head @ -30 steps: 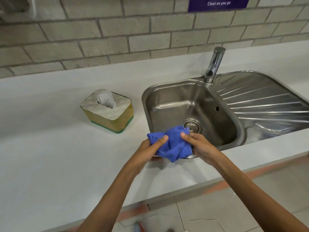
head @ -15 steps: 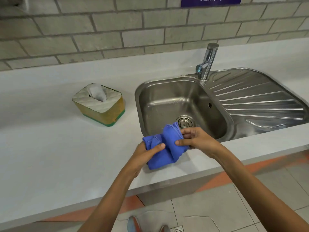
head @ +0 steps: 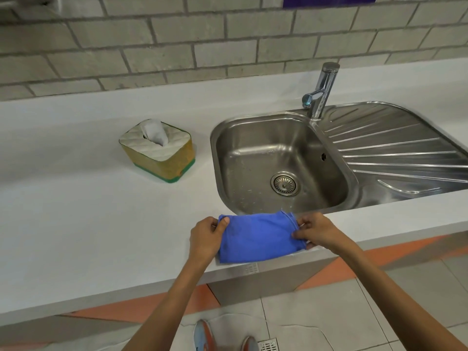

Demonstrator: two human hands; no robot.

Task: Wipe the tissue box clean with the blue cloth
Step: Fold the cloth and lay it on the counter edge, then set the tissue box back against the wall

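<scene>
The blue cloth (head: pixel 255 236) is stretched flat between both hands over the front edge of the white counter. My left hand (head: pixel 205 238) grips its left end and my right hand (head: pixel 315 230) pinches its right end. The tissue box (head: pixel 158 150), yellow with a green base and a white quilted top with a tissue sticking up, stands on the counter to the upper left, well apart from both hands.
A steel sink (head: pixel 281 163) with a drain lies just behind the cloth, with a ribbed draining board (head: pixel 395 150) to its right and a tap (head: pixel 320 89) behind. A brick wall backs the counter (head: pixel 76 211). Tiled floor and shoes show below.
The cloth was bunched in both hands near the sink's front rim; now the hands have drawn apart and toward me, spreading it flat at the counter's edge.
</scene>
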